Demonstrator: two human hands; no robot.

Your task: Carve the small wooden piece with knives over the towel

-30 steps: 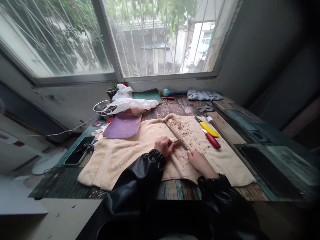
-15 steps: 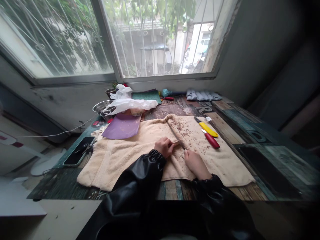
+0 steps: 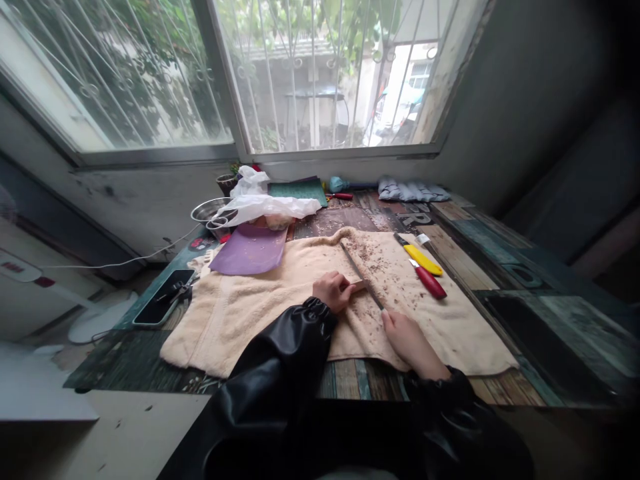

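My left hand (image 3: 332,291) is closed on a small piece of light wood (image 3: 358,286), whose end sticks out past the fingers. In my right hand (image 3: 407,339) is the near end of a long, thin, dark file (image 3: 356,268). The file lies slantwise across the tip of the wood, touching it, and points away from me. Both hands are over a beige towel (image 3: 270,300) strewn with brown shavings. A yellow-handled knife (image 3: 423,260) and a red-handled knife (image 3: 429,280) rest on the towel to the right.
At the left a phone (image 3: 159,301) lies with keys on it. Purple sandpaper-like sheet (image 3: 249,250), metal bowl (image 3: 206,212) and white plastic bag (image 3: 270,208) are at the back left. Farther back are a green mat (image 3: 300,192) and a grey padded packet (image 3: 413,189).
My right hand has moved right and towards me with the file, so it slid along the wood's end. My left hand still grips the wood. The view has shifted slightly.
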